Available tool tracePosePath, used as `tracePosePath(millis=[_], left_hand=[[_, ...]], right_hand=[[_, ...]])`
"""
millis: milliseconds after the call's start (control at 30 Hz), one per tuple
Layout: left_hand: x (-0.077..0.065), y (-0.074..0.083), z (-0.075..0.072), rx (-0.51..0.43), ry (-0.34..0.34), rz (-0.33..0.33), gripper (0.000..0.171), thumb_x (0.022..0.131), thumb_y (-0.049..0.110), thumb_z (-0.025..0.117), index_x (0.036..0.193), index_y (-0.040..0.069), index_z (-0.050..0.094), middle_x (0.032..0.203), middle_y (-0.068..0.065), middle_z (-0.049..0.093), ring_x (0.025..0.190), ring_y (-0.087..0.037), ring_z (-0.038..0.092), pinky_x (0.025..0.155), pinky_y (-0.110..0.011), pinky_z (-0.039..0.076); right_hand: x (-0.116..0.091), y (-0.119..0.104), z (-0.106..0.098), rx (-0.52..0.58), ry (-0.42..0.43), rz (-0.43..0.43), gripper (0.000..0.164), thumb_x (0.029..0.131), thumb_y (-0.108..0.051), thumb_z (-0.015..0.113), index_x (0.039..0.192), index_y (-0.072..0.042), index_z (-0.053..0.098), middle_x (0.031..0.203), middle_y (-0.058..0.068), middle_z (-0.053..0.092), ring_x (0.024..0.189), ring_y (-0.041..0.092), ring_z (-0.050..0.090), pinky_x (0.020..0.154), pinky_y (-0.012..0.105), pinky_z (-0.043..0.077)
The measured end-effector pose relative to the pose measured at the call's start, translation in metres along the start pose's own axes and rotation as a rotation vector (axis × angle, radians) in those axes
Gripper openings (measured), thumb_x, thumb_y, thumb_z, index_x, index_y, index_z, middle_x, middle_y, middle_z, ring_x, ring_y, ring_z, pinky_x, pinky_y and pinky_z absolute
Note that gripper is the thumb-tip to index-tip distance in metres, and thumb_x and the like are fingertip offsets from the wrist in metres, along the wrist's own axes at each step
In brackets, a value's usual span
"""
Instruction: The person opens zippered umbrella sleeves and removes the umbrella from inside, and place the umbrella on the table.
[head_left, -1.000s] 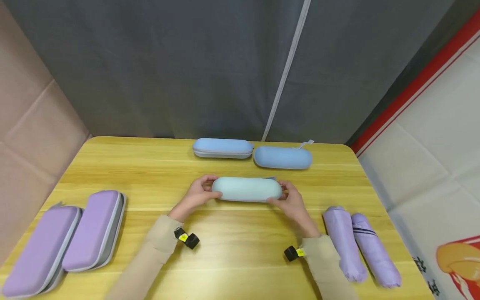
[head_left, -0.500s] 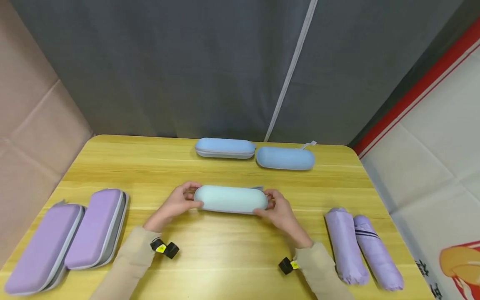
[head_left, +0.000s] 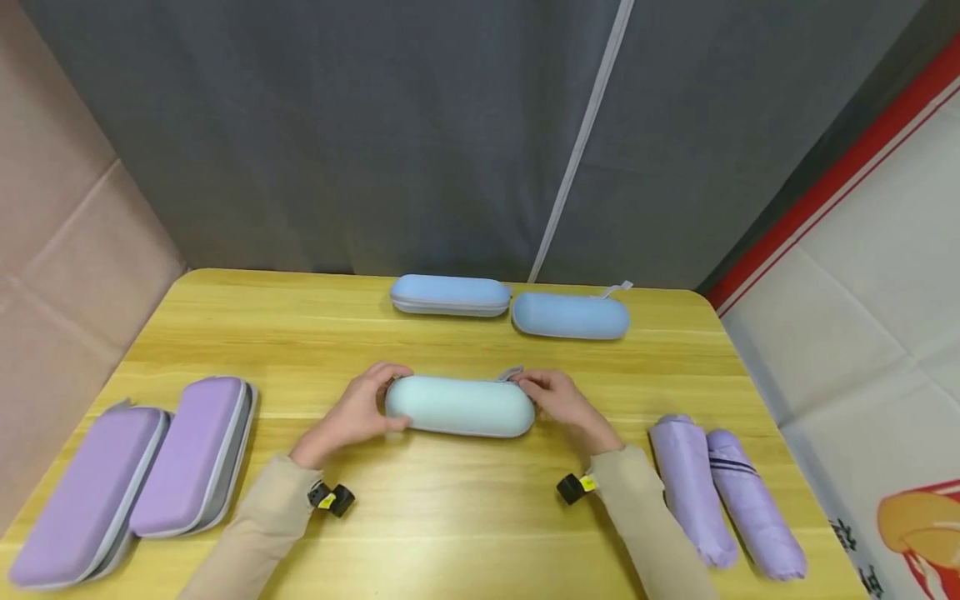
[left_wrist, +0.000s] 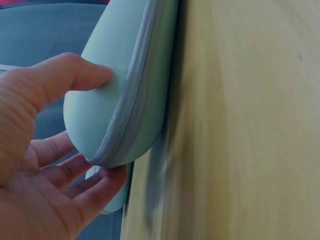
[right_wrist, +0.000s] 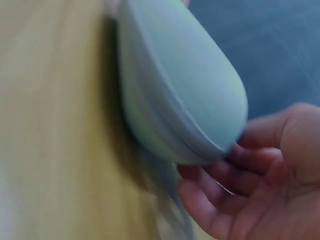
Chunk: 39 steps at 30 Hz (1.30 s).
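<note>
A mint-green hard zippered case (head_left: 457, 406) lies lengthwise near the middle of the wooden table, a grey zip band around its side. My left hand (head_left: 360, 414) grips its left end; in the left wrist view the thumb (left_wrist: 92, 75) presses the shell and the other fingers curl at the rounded tip. At the back right corner, my right hand (head_left: 558, 400) has its thumb and fingertips together by the grey strap (head_left: 511, 373). The right wrist view is blurred: curled fingers (right_wrist: 240, 175) touch the case's end, and the thumb's tip is hidden behind it.
Two blue zippered cases (head_left: 450, 296) lie along the table's back edge. Two larger purple cases (head_left: 191, 458) are at the left. Two folded purple umbrellas (head_left: 692, 492) lie at the right, beside my right forearm. A dark curtain (head_left: 337, 142) hangs behind the table.
The mint-green case has come left and nearer to me, carried by both hands. My right hand has since shifted from the case's right end to the strap at its back corner.
</note>
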<state>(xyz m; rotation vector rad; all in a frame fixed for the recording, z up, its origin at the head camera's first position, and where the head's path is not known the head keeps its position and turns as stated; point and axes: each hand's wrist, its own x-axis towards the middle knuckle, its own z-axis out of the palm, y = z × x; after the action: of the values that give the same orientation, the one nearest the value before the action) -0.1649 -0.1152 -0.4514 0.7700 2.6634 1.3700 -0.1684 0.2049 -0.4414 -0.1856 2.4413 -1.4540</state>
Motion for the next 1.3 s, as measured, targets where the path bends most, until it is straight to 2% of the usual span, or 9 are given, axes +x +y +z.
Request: tracePosePath(millis=[133,267,367,567,733,833,933,1167,1300], left_hand=[[0.0,0.0,0.0,0.003,-0.003,0.014,0.058,0.064,0.005,0.083,0.117,0.001,0.057,0.116,-0.013,0.055,0.103,-0.03,0.055,0.085,-0.044,0.049],[0.0,0.0,-0.001,0.008,-0.016,0.027,0.057,0.065,0.006,0.083,0.116,0.002,0.057,0.114,-0.011,0.056,0.1,-0.028,0.055,0.083,-0.043,0.05],[0.0,-0.001,-0.001,0.021,-0.022,0.033,0.057,0.065,0.008,0.083,0.116,0.002,0.057,0.113,-0.01,0.057,0.1,-0.027,0.056,0.083,-0.042,0.05],[0.001,-0.002,-0.003,0.032,-0.026,0.041,0.057,0.065,0.008,0.084,0.116,0.003,0.057,0.112,-0.01,0.057,0.099,-0.026,0.056,0.082,-0.041,0.05],[0.002,-0.002,-0.002,0.029,-0.038,0.047,0.057,0.066,0.008,0.083,0.116,0.003,0.057,0.113,-0.01,0.057,0.099,-0.025,0.055,0.083,-0.04,0.05],[0.002,-0.002,-0.002,0.023,-0.041,0.042,0.057,0.065,0.008,0.083,0.116,0.002,0.058,0.113,-0.01,0.057,0.099,-0.025,0.055,0.083,-0.04,0.05],[0.002,-0.002,-0.003,0.024,-0.043,0.035,0.057,0.065,0.008,0.083,0.115,0.002,0.058,0.112,-0.009,0.058,0.099,-0.025,0.056,0.084,-0.04,0.05],[0.004,-0.003,-0.004,0.061,-0.039,0.046,0.055,0.064,0.013,0.083,0.113,0.004,0.059,0.108,-0.007,0.059,0.093,-0.022,0.055,0.079,-0.039,0.05],[0.005,-0.005,-0.005,0.077,-0.031,0.075,0.054,0.064,0.014,0.083,0.112,0.005,0.059,0.106,-0.006,0.059,0.091,-0.021,0.056,0.078,-0.039,0.05]], right_hand=[[0.009,0.007,-0.011,0.11,-0.157,0.038,0.026,0.097,-0.013,0.05,0.113,0.004,0.061,0.115,0.015,0.061,0.092,0.016,0.056,0.072,0.032,0.05],[0.012,0.013,-0.017,0.16,-0.235,0.025,0.026,0.096,-0.008,0.048,0.118,0.004,0.057,0.118,0.013,0.059,0.099,0.015,0.056,0.076,0.032,0.051],[0.013,0.016,-0.018,0.164,-0.245,-0.008,0.026,0.096,-0.005,0.048,0.118,0.005,0.057,0.118,0.013,0.058,0.095,0.015,0.054,0.075,0.03,0.049],[0.017,0.015,-0.019,0.101,-0.258,-0.051,0.024,0.095,-0.01,0.052,0.111,0.004,0.062,0.112,0.012,0.06,0.085,0.015,0.052,0.07,0.027,0.045],[0.02,0.015,-0.021,0.076,-0.267,-0.046,0.02,0.094,-0.008,0.053,0.103,0.007,0.064,0.093,0.004,0.062,0.073,0.015,0.05,0.063,0.025,0.043],[0.019,0.015,-0.021,0.059,-0.265,-0.08,0.016,0.094,-0.004,0.053,0.098,0.007,0.063,0.084,0.002,0.059,0.068,0.017,0.048,0.059,0.024,0.042],[0.017,0.014,-0.019,-0.02,-0.234,-0.145,0.013,0.093,-0.003,0.053,0.094,0.004,0.063,0.081,0.001,0.059,0.068,0.015,0.049,0.06,0.023,0.043],[0.007,0.007,-0.013,-0.387,-0.07,-0.383,0.008,0.091,-0.001,0.057,0.087,-0.006,0.062,0.075,0.0,0.058,0.064,0.009,0.046,0.057,0.021,0.043],[0.001,0.005,-0.01,-0.465,-0.004,-0.478,0.01,0.089,0.0,0.059,0.084,-0.008,0.061,0.076,-0.001,0.059,0.068,0.008,0.05,0.06,0.022,0.046]])
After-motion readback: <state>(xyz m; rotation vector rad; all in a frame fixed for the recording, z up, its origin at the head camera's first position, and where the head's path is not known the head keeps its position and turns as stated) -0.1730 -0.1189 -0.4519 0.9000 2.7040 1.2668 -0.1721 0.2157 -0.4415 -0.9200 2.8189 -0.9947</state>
